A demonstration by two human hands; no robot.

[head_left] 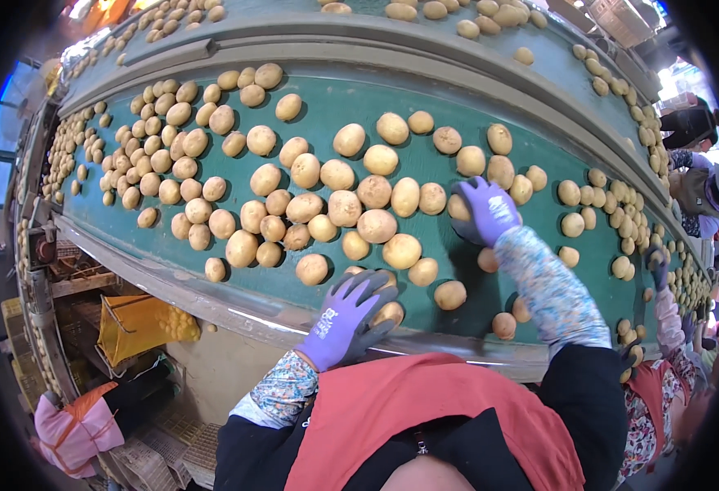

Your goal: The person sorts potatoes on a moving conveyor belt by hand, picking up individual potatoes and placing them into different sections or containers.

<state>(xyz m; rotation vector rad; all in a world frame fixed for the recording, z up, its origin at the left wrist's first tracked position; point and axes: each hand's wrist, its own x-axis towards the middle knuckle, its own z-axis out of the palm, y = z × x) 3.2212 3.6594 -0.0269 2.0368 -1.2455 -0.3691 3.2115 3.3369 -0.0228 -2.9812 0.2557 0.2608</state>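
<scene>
Potatoes lie scattered over a green conveyor belt (433,101) in front of me. My left hand (348,316), in a purple and dark grey coated glove, is at the belt's near edge. Its thumb and forefinger lie around a potato (389,315), and its other fingertips reach over further potatoes, partly hidden. Farther right and deeper over the belt, my right hand (485,210) wears a matching glove. Its fingers curl about a pale potato (458,208), whose right side the glove covers. Next to that hand lie an upper potato (500,172) and a lower one (488,260).
A metal rail (261,320) borders the belt on my side. Beyond a grey divider (359,46), a second belt (372,21) carries more potatoes. A co-worker's gloved hand (658,270) is over the belt at right. A yellow bag (129,325) and plastic crates (157,451) are below left.
</scene>
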